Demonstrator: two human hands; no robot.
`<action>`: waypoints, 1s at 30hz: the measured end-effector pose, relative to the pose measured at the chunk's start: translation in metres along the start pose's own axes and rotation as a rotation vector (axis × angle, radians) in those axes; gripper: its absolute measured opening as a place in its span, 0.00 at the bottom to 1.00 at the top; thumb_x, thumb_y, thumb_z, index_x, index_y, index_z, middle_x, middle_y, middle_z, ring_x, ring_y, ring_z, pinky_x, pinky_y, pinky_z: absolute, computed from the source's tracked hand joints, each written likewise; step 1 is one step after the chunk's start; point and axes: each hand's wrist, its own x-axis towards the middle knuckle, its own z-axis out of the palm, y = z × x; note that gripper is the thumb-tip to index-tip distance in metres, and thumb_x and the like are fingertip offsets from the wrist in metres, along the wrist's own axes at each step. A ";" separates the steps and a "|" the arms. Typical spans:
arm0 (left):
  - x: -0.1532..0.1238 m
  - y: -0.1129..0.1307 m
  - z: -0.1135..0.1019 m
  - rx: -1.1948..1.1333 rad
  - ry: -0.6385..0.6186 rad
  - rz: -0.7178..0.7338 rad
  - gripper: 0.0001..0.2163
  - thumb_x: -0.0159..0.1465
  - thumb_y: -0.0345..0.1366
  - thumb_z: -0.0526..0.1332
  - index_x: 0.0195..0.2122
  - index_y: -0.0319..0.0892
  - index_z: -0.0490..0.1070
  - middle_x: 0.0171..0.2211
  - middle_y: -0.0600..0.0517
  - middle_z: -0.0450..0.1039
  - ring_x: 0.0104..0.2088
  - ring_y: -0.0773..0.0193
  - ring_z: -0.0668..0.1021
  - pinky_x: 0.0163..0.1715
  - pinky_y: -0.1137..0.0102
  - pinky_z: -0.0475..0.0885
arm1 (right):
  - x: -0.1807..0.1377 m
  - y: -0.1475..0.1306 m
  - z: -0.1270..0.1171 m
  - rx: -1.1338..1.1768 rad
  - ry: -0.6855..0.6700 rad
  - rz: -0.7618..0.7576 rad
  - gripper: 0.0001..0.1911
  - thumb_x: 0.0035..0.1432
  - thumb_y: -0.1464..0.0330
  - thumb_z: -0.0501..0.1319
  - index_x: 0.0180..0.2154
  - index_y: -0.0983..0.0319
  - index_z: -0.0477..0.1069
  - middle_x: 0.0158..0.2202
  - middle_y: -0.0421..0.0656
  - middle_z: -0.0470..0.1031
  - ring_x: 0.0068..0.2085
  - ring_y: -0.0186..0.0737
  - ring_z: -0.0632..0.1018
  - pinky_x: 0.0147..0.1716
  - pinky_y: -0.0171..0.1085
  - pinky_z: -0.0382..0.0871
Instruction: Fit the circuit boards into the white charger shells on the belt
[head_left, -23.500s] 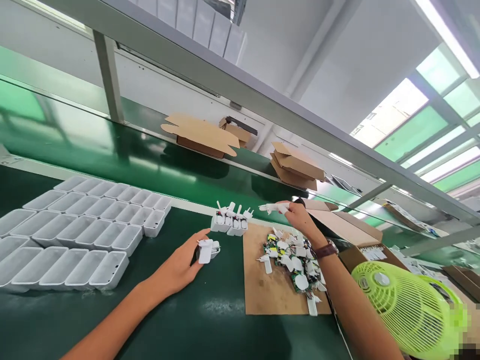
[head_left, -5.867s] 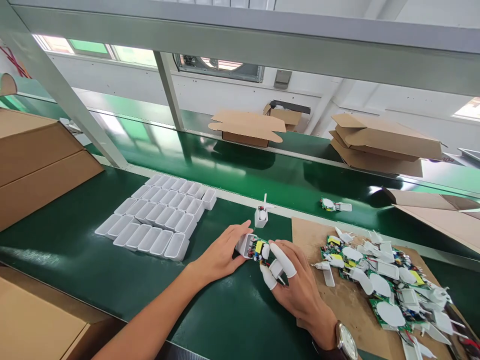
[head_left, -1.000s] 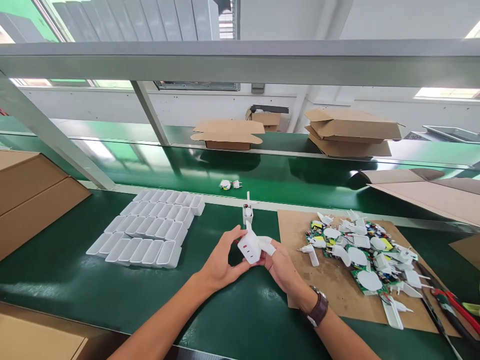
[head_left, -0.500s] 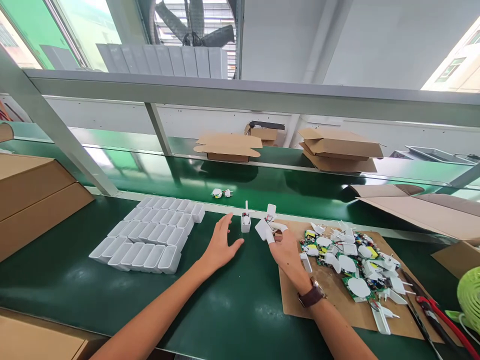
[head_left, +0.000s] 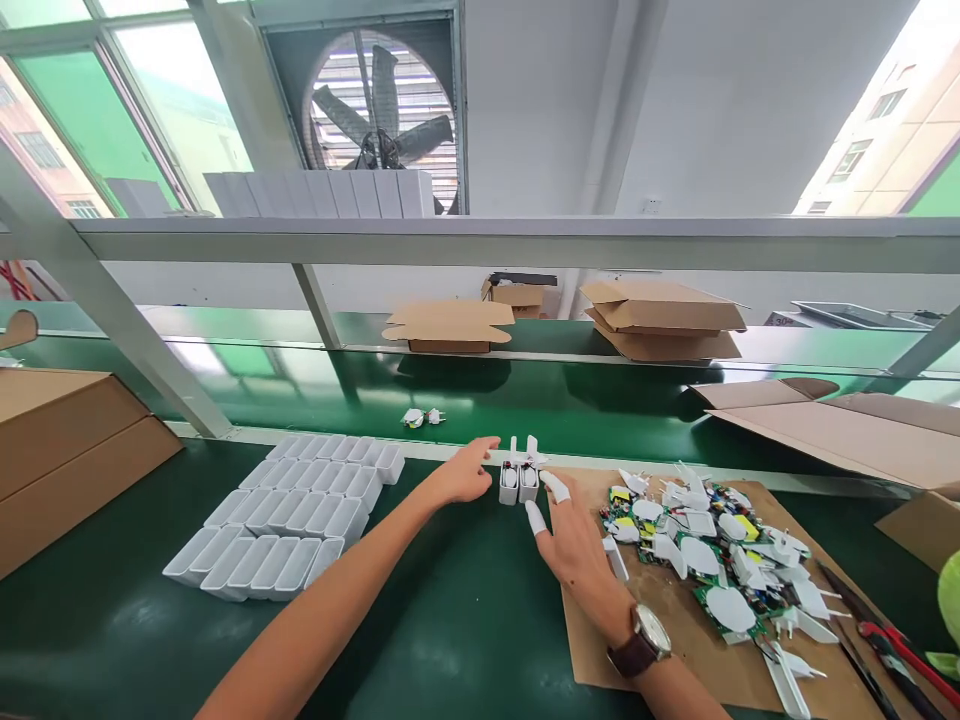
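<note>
Two small white plastic cases, a left one [head_left: 508, 484] and a right one [head_left: 529, 484], stand upright side by side on the green bench, with parts and white flaps sticking up from them. My left hand [head_left: 466, 474] is just left of the pair, index finger stretched towards its back and the other fingers partly curled. White covers sit on the fingertips of my right hand [head_left: 581, 555]. Its thumb and index finger are apart, close to the right case, and nothing is held between them. Rows of white cases [head_left: 277, 510] lie to the left.
A brown cardboard sheet [head_left: 600, 640] on the right bears a heap of circuit boards with white plug parts [head_left: 701, 550]. Red-handled pliers [head_left: 892, 640] lie at its right edge. Two small parts [head_left: 422, 417] sit on the green belt [head_left: 337, 400] beyond. Cardboard boxes [head_left: 75, 430] flank the bench.
The white case that my right hand held now stands beside the other one, and the right fingers have let go. My left hand has moved closer to the pair. The view has tilted upward.
</note>
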 end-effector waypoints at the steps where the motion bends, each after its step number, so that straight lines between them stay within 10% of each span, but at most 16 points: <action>1: 0.010 -0.002 -0.015 0.048 0.013 -0.018 0.27 0.58 0.22 0.62 0.60 0.44 0.70 0.59 0.42 0.73 0.57 0.50 0.77 0.57 0.56 0.75 | -0.002 -0.002 -0.004 -0.029 0.000 -0.066 0.22 0.64 0.73 0.55 0.60 0.62 0.65 0.54 0.55 0.73 0.54 0.54 0.77 0.51 0.56 0.78; 7: 0.046 -0.020 -0.083 0.275 0.094 -0.268 0.15 0.68 0.36 0.65 0.55 0.41 0.73 0.60 0.42 0.70 0.60 0.48 0.73 0.60 0.47 0.70 | -0.008 -0.011 -0.006 -0.080 -0.008 -0.311 0.14 0.65 0.78 0.53 0.48 0.61 0.71 0.52 0.55 0.74 0.50 0.53 0.80 0.44 0.52 0.82; 19: 0.025 -0.011 -0.114 -0.116 0.652 -0.366 0.15 0.63 0.47 0.66 0.37 0.38 0.80 0.39 0.46 0.83 0.44 0.54 0.82 0.47 0.63 0.76 | -0.012 -0.010 -0.005 -0.076 0.015 -0.390 0.11 0.63 0.80 0.54 0.40 0.60 0.71 0.51 0.56 0.75 0.50 0.55 0.80 0.44 0.54 0.82; 24: -0.016 0.015 -0.088 -0.445 0.704 -0.211 0.25 0.57 0.58 0.66 0.40 0.38 0.79 0.40 0.45 0.83 0.40 0.59 0.83 0.41 0.67 0.79 | -0.009 -0.021 -0.010 -0.019 0.001 -0.358 0.22 0.68 0.75 0.54 0.62 0.61 0.61 0.54 0.56 0.75 0.53 0.54 0.80 0.48 0.53 0.81; 30: -0.094 0.034 -0.005 -0.582 0.350 -0.198 0.21 0.53 0.54 0.72 0.32 0.37 0.79 0.28 0.45 0.82 0.28 0.57 0.83 0.29 0.66 0.79 | -0.018 -0.033 -0.006 0.120 -0.260 -0.179 0.42 0.67 0.62 0.60 0.73 0.60 0.40 0.65 0.59 0.67 0.61 0.56 0.76 0.55 0.53 0.78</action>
